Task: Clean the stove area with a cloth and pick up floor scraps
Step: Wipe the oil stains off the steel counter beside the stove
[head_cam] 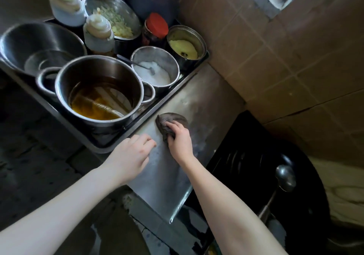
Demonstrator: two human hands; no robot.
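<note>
Gripping crumpled dark grey cloth (171, 119) — right hand (180, 140) clenched over its near half, wad pressed on stainless steel counter strip (197, 97). Cloth bunched, damp-looking, jutting ahead of fingers. Strip ran lengthwise away beyond right hand — likely stroke direction. Left hand (134, 154) just beside, loosely bent, grasping nothing.

A steel counter (169, 172) is stretching away towards the tiled wall (275, 61), with a dark tray (98, 139) (crowded with pots (126, 71) and squeeze bottles (98, 32)) sitting along its left side. A crumpled dark cloth (171, 117) is lying on the bare metal just beside the tray.
</note>
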